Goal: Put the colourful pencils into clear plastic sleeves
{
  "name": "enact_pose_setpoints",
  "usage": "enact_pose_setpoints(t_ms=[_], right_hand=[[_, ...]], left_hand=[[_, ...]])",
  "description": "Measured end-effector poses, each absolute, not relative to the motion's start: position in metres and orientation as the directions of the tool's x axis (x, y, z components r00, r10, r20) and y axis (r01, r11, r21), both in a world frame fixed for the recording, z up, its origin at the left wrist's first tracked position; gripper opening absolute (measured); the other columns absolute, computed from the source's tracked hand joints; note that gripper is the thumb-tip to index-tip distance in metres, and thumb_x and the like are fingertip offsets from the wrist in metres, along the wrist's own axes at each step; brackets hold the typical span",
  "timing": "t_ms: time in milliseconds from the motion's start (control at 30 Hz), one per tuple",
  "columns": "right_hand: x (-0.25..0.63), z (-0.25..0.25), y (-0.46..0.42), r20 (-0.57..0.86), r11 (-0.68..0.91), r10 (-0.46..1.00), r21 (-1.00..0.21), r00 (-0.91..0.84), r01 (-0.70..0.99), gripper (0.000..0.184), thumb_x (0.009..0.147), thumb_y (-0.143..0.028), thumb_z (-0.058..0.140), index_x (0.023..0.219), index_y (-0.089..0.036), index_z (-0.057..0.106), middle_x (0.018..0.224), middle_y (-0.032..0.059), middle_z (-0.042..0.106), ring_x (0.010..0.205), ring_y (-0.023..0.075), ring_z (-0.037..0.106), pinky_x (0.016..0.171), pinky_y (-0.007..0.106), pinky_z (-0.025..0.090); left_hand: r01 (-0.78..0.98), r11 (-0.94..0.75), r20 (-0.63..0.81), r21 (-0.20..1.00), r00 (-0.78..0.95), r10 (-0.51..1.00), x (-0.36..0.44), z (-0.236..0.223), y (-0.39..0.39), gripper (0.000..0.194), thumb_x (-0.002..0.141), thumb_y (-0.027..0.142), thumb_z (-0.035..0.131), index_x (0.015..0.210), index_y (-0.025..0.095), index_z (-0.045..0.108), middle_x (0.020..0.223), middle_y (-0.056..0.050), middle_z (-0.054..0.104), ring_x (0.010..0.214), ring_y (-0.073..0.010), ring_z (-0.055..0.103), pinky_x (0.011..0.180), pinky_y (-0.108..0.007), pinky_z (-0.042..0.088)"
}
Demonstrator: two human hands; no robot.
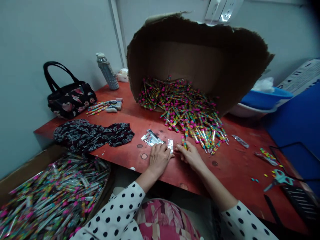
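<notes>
Between the fingertips of my left hand (159, 158) is the lower end of a small shiny clear plastic sleeve (170, 145), held close to the red table (140, 166). My right hand (192, 157) pinches a slim multicoloured pencil with a pink end (184, 142), just to the right of the sleeve. Several more flat plastic sleeves (151, 138) lie beyond my left hand. A big heap of similar pencils (185, 103) spills toward me out of a cardboard box (185, 56) tipped on its side.
Another box, at lower left, holds many wrapped pencils (57, 193). A dark patterned cloth (92, 135), a floral handbag (72, 100) and a bottle (108, 71) stand or lie left. Scissors (280, 178), loose coloured pieces and blue and white basins (265, 96) are right.
</notes>
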State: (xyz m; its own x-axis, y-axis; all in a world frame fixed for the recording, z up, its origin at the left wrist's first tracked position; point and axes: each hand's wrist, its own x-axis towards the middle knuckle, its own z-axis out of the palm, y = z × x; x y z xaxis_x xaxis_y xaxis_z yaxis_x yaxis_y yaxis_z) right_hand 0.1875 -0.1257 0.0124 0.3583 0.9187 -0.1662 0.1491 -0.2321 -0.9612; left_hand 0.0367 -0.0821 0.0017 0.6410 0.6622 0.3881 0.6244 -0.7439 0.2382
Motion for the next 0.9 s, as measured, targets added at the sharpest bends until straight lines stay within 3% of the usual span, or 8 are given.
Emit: enact_pose_setpoints(t_ms=[100, 267, 400, 467, 533, 633, 767, 900], right_hand=[[0.188, 0.014, -0.129, -0.190, -0.241, 0.908, -0.966, 0.373, 0.096, 0.029, 0.073, -0.047, 0.056, 0.079, -0.019, 0.049, 0.069, 0.0016, 0.066, 0.030, 0.0052, 0.041, 0.025, 0.016, 0.025], [0.185, 0.019, -0.123, -0.228, -0.262, 0.902, -0.964, 0.367, 0.045, 0.031, 0.071, -0.046, 0.059, 0.076, -0.018, 0.048, 0.066, 0.0015, 0.065, 0.027, 0.0036, 0.039, 0.023, 0.014, 0.024], [0.179, 0.021, -0.115, -0.224, -0.236, 0.909, -0.972, 0.351, -0.010, 0.031, 0.067, -0.043, 0.063, 0.076, -0.018, 0.047, 0.052, -0.0052, 0.056, 0.028, 0.0043, 0.039, 0.023, 0.013, 0.024], [0.177, 0.024, -0.114, -0.217, -0.215, 0.905, -0.976, 0.367, -0.045, 0.031, 0.065, -0.039, 0.065, 0.078, -0.020, 0.045, 0.045, -0.0103, 0.047, 0.028, 0.0045, 0.037, 0.024, 0.013, 0.024], [0.178, 0.028, -0.114, -0.203, -0.188, 0.898, -0.979, 0.390, -0.076, 0.031, 0.065, -0.036, 0.065, 0.079, -0.020, 0.043, 0.042, -0.0127, 0.042, 0.028, 0.0042, 0.034, 0.025, 0.012, 0.023], [0.181, 0.038, -0.117, -0.187, -0.155, 0.909, -0.981, 0.373, -0.112, 0.030, 0.065, -0.033, 0.066, 0.080, -0.020, 0.044, 0.046, -0.0114, 0.045, 0.030, 0.0036, 0.034, 0.025, 0.012, 0.022], [0.181, 0.047, -0.118, -0.185, -0.155, 0.930, -0.981, 0.318, -0.117, 0.029, 0.065, -0.030, 0.067, 0.080, -0.020, 0.045, 0.046, -0.0110, 0.046, 0.030, 0.0039, 0.034, 0.026, 0.012, 0.021], [0.181, 0.045, -0.119, -0.167, -0.155, 0.935, -0.986, 0.312, -0.062, 0.027, 0.070, -0.038, 0.064, 0.080, -0.021, 0.046, 0.046, -0.0097, 0.047, 0.031, 0.0054, 0.036, 0.027, 0.014, 0.023]], left_hand=[[0.640, -0.731, 0.384, 0.239, 0.629, 0.676, 0.040, 0.000, -0.080, 0.019, 0.083, 0.034, 0.050, 0.078, 0.019, 0.062, 0.081, -0.005, 0.057, 0.083, -0.0197, 0.046, 0.075, -0.035, 0.034], [0.623, -0.744, 0.430, 0.242, 0.618, 0.658, 0.041, 0.003, -0.078, 0.020, 0.086, 0.027, 0.045, 0.078, 0.018, 0.062, 0.080, -0.005, 0.059, 0.079, -0.0183, 0.049, 0.074, -0.033, 0.037], [0.472, -0.804, 0.536, 0.361, 0.601, 0.593, 0.036, 0.010, -0.087, 0.019, 0.086, 0.025, 0.046, 0.089, 0.020, 0.064, 0.090, -0.005, 0.064, 0.087, -0.0177, 0.053, 0.088, -0.037, 0.037], [0.378, -0.779, 0.533, 0.500, 0.574, 0.621, 0.034, 0.014, -0.092, 0.019, 0.084, 0.025, 0.048, 0.094, 0.021, 0.064, 0.094, -0.006, 0.064, 0.092, -0.0187, 0.054, 0.091, -0.037, 0.037], [0.281, -0.638, 0.451, 0.717, 0.511, 0.732, 0.031, 0.017, -0.095, 0.022, 0.083, 0.027, 0.050, 0.098, 0.022, 0.064, 0.096, -0.007, 0.065, 0.092, -0.0193, 0.056, 0.088, -0.035, 0.040], [0.088, -0.206, 0.143, 0.975, 0.464, 0.874, 0.031, 0.021, -0.094, 0.025, 0.080, 0.036, 0.053, 0.093, 0.020, 0.068, 0.086, -0.006, 0.068, 0.082, -0.0193, 0.060, 0.074, -0.030, 0.047], [-0.044, 0.280, -0.199, 0.959, 0.599, 0.776, 0.038, 0.022, -0.091, 0.029, 0.070, 0.040, 0.063, 0.075, 0.013, 0.070, 0.070, -0.005, 0.067, 0.065, -0.0153, 0.061, 0.063, -0.026, 0.049], [-0.092, 0.499, -0.369, 0.862, 0.560, 0.741, 0.044, 0.023, -0.093, 0.028, 0.060, 0.037, 0.072, 0.068, 0.011, 0.069, 0.067, -0.007, 0.066, 0.057, -0.0123, 0.060, 0.059, -0.024, 0.050]])
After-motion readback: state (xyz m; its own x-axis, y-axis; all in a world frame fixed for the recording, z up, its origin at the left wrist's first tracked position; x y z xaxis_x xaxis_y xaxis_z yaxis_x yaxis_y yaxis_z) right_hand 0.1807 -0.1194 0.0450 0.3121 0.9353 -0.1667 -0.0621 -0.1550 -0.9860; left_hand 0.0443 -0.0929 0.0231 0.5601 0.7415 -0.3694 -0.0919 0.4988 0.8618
